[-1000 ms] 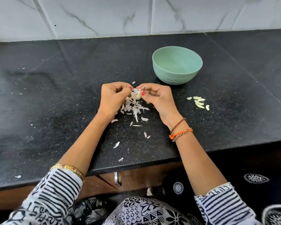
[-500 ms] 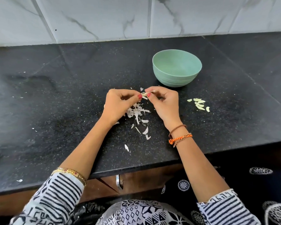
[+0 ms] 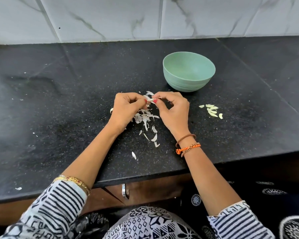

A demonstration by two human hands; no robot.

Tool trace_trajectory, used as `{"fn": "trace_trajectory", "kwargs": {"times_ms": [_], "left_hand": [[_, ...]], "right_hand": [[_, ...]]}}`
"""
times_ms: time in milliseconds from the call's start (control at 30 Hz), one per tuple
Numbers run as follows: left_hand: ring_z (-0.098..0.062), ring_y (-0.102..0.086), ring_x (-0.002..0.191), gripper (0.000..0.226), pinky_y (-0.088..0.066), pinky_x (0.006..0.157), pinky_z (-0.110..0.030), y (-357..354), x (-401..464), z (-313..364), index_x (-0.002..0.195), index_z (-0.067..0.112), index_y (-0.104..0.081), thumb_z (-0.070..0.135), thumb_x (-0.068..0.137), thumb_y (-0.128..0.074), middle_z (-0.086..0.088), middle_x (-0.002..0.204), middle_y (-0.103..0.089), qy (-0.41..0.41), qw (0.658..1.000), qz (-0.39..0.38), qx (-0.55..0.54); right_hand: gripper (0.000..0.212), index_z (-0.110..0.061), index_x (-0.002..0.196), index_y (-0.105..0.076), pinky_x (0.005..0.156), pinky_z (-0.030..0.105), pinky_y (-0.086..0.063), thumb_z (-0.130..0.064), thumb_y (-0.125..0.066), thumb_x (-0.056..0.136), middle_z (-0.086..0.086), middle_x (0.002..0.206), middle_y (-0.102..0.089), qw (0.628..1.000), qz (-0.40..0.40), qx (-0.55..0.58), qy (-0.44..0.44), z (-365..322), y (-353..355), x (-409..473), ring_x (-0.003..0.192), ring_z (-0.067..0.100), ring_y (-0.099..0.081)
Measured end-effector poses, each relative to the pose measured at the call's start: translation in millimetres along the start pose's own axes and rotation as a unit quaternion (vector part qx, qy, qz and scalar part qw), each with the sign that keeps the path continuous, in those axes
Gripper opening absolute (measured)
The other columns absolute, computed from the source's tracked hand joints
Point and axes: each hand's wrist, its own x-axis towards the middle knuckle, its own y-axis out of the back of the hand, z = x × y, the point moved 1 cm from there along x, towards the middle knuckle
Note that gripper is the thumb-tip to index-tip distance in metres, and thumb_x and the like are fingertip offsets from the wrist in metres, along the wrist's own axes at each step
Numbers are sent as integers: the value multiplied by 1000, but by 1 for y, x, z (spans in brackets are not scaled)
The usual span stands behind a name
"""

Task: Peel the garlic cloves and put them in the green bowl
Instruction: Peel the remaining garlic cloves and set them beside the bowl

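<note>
Both hands work at the centre of the frame, above a black speckled countertop (image 3: 59,118). The left hand (image 3: 126,111) and the right hand (image 3: 173,112) meet fingertip to fingertip and together pinch 1 garlic clove (image 3: 150,100), a small pale piece held between the thumbs and forefingers. Both grips are closed on the clove; the remaining fingers of each hand are curled. The clove sits just above the counter surface, left of and below the green bowl (image 3: 188,83).

The green bowl stands upright on the counter in the upper right of centre, near the right hand but not touching it. The visible part of its interior shows no contents.

A pile of white garlic skins (image 3: 145,118) lies on the counter directly under and between the hands, with loose flakes trailing toward the lower centre of the frame. A small group of pale yellow-green peeled cloves (image 3: 211,112) lies on the counter to the right of the right hand, well apart from the skins and outside the bowl.

The right wrist carries a brown band and an orange braided bracelet (image 3: 188,149). The left wrist carries a gold bangle (image 3: 72,181).
</note>
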Motion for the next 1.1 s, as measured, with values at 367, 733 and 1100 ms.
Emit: {"fn": "trace_trajectory", "kwargs": {"times_ms": [367,733,1100], "left_hand": [[-2,-35,42,25,-27,42,-13,0,4,-1,60,6,-62,-2,83,-59,9,44,-56,4,999,-32,-24],[1,-35,42,13,-28,42,-13,-5,-3,-5,55,11,-55,9,68,-58,12,44,-47,-24,997,-43,-57],[1,-42,39,29,-34,38,-10,0,-3,-3,63,10,-57,-6,87,-53,9,46,-55,10,993,-105,-54]], "right_hand": [[14,-16,82,-73,69,14,-39,-14,-61,76,-25,75,-59,1000,10,-13,2,3,1,0,69,-5,-50],[13,-13,82,-72,65,6,-36,-7,-63,75,-27,74,-56,1000,15,-1,18,0,4,-13,70,-8,-49],[16,-20,81,-67,58,11,-34,-6,-61,78,-22,73,-58,997,-13,59,-53,-3,7,-9,61,-3,-48]]}}
